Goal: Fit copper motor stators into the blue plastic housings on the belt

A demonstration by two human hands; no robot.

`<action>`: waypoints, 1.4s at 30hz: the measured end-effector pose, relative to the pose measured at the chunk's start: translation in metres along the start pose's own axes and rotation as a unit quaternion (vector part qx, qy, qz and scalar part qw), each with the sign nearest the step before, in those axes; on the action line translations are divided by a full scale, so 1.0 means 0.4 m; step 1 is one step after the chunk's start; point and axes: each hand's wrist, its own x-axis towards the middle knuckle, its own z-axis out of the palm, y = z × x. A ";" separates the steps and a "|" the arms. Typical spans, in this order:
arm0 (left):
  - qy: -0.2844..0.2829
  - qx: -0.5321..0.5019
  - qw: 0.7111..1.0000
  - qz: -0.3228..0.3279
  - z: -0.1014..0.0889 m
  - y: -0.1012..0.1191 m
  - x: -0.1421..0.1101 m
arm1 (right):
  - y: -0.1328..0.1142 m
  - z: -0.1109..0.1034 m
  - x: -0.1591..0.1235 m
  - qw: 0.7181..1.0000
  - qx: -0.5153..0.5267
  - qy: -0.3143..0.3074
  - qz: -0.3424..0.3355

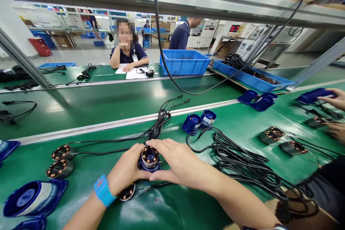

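Observation:
A ring-shaped stator [150, 155] with copper windings sits upright at the top of a blue plastic housing [151, 168]; how deep it is seated I cannot tell. My left hand [129, 167] curls round its left side, thumb in front. From the right, my right hand [179, 161] wraps it with fingers at the back and thumb in front, the two thumbs nearly touching. Another stator [126, 192] lies partly hidden under my left wrist, with a black cable beside it. Two more stators, one behind the other [59, 169], lie to the left with their cables running to a bundle [159, 124].
Blue housings stand at the left [35, 199] and behind my hands [192, 124]. Coiled black cables [242, 161] spread to the right. A co-worker's hands [335, 99] hold a blue housing at far right. Blue bins [184, 63] stand beyond; a cable [188, 93] hangs from the overhead frame.

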 end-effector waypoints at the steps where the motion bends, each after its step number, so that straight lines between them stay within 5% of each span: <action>1: -0.003 0.000 1.000 0.002 -0.003 0.000 0.000 | 0.006 0.003 0.005 1.000 0.001 0.007 -0.004; 8: -0.017 0.006 1.000 -0.002 -0.010 0.003 0.003 | 0.082 -0.030 0.018 0.983 0.078 -0.110 -0.123; 14: 0.023 0.019 0.999 -0.019 0.011 0.014 -0.001 | -0.003 0.013 -0.013 0.989 -0.093 -0.109 0.043; 17: 0.022 0.030 0.999 -0.014 0.009 0.013 -0.001 | -0.009 0.064 -0.004 0.984 -0.158 -0.077 0.028; 22: 0.003 0.077 0.997 -0.008 -0.048 0.026 -0.026 | 0.047 0.128 0.038 0.995 -0.100 -0.014 0.022; 25: 0.031 0.128 0.991 -0.036 -0.122 0.045 -0.074 | 0.059 0.108 0.030 0.991 -0.070 0.112 -0.035; 27: 0.081 0.195 0.976 -0.053 -0.181 0.054 -0.122 | 0.066 0.084 0.006 0.970 -0.066 0.222 -0.076; 29: 0.148 0.276 0.947 -0.069 -0.240 0.048 -0.179 | 0.084 0.076 -0.020 0.955 -0.082 0.269 -0.091; 32: 0.207 0.370 0.899 -0.110 -0.307 0.005 -0.272 | 0.141 0.097 -0.045 0.966 -0.148 0.208 -0.046; 34: 0.193 0.425 0.870 -0.161 -0.328 -0.047 -0.337 | 0.184 0.105 -0.054 0.965 -0.208 0.156 0.009; 37: 0.152 0.483 0.829 -0.236 -0.329 -0.142 -0.431 | 0.201 0.083 -0.068 0.945 -0.279 0.157 0.063; 40: 0.130 0.441 0.853 -0.246 -0.311 -0.211 -0.493 | 0.131 0.081 -0.070 0.964 -0.201 0.172 0.030; 42: 0.133 0.394 0.879 -0.234 -0.295 -0.219 -0.502 | 0.055 0.123 -0.054 0.990 -0.091 0.107 -0.011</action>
